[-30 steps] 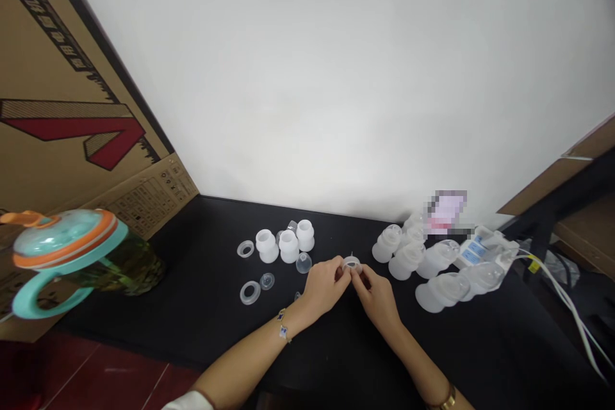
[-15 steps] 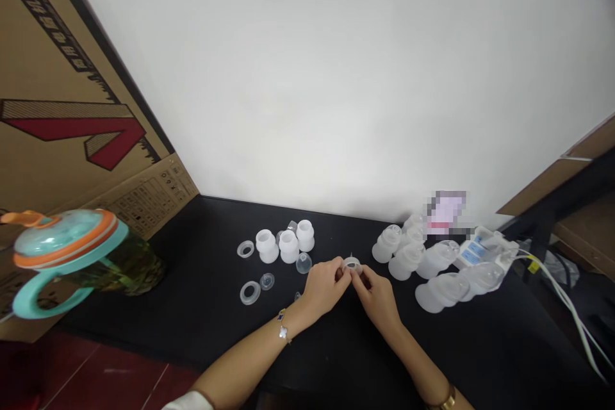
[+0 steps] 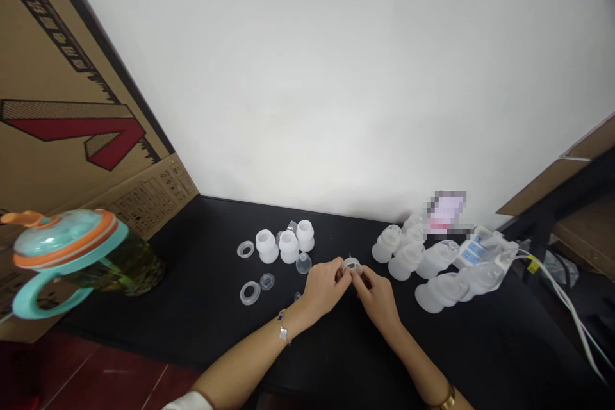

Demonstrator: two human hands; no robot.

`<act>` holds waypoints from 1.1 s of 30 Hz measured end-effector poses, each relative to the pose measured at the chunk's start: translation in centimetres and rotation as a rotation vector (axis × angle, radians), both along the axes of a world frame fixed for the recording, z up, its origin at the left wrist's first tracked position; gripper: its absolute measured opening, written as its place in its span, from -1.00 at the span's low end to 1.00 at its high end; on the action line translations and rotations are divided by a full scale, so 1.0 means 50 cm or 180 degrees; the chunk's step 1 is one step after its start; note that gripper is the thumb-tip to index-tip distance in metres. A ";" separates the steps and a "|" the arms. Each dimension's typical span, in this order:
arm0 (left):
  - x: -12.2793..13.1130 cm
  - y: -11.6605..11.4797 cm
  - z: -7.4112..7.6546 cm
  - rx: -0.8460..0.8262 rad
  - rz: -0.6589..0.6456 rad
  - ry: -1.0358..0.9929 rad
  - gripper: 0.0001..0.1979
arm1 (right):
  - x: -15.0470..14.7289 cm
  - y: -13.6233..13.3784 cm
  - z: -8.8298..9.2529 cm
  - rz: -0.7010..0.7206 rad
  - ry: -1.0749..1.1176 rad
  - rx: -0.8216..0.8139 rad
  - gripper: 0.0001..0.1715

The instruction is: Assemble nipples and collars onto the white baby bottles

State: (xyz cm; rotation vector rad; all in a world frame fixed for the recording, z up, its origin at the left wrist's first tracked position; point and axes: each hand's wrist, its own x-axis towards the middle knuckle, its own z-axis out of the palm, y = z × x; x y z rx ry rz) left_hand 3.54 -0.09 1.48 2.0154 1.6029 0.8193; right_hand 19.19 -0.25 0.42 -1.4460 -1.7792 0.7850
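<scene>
Between my fingertips is a small translucent bottle collar ring (image 3: 352, 264) with a thin tip poking up from it, likely part of a nipple. My left hand (image 3: 325, 283) pinches its left side, and my right hand (image 3: 375, 293) grips the right side. Left of my hands stand three white open-necked bottles (image 3: 289, 247). Loose collar rings (image 3: 250, 293) and clear nipples (image 3: 267, 281) lie near them, with a clear cap (image 3: 303, 262) beside the bottles. To the right, several assembled baby bottles (image 3: 407, 261) stand with domed clear caps on.
A large teal-and-orange lidded jug (image 3: 86, 250) stands at the left by a cardboard box (image 3: 72, 96). A white power strip (image 3: 485, 246) with white cables (image 3: 567, 301) sits at the right, behind the bottles. The black table (image 3: 202, 307) meets a white wall (image 3: 312, 77).
Hardly anything differs. Both hands stay on the collar ring in the same place, with only a very slight shift of the thin tip.
</scene>
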 end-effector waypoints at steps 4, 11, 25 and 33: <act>0.000 0.000 -0.003 0.0054 0.0002 0.0012 -0.74 | 0.000 0.001 -0.003 -0.0011 0.0044 -0.0033 -0.50; 0.002 0.001 -0.001 -0.0036 0.0019 0.0016 -0.72 | -0.001 0.000 -0.001 0.0008 0.0118 -0.0040 -0.51; -0.001 0.000 0.000 0.0077 0.0022 0.0005 -0.71 | -0.003 0.000 0.004 0.0031 0.0290 -0.0166 -0.50; -0.002 0.000 -0.002 0.0114 0.0061 0.0315 -0.71 | -0.005 -0.003 0.003 0.0089 0.0266 -0.0213 -0.50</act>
